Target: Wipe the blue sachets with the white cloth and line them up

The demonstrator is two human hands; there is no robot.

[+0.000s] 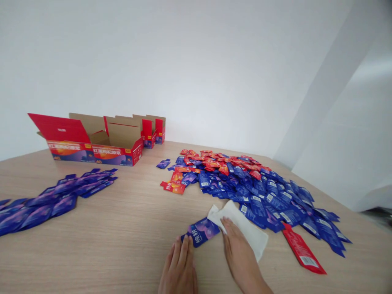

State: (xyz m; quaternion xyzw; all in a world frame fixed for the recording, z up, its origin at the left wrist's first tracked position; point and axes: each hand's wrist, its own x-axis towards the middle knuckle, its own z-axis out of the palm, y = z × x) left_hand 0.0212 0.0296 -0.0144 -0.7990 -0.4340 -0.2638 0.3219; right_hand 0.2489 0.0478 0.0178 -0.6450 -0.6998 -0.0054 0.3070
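A white-walled packing room: sachets [245, 192] heaped on a wood-look table [92, 253] beside open red cartons [92, 147].

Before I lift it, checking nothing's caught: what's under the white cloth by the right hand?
The white cloth under the right hand rests on the wooden table, a purple sachet meeting its left edge. What lies beneath it is covered, unseen.

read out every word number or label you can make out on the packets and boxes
"纯耕" on the blue sachet
"40" on the front of the red box
Large front lettering: too blurred to read surely
Small print on the red flap: too small to read
Barcode on the red sachet: digits too small to read
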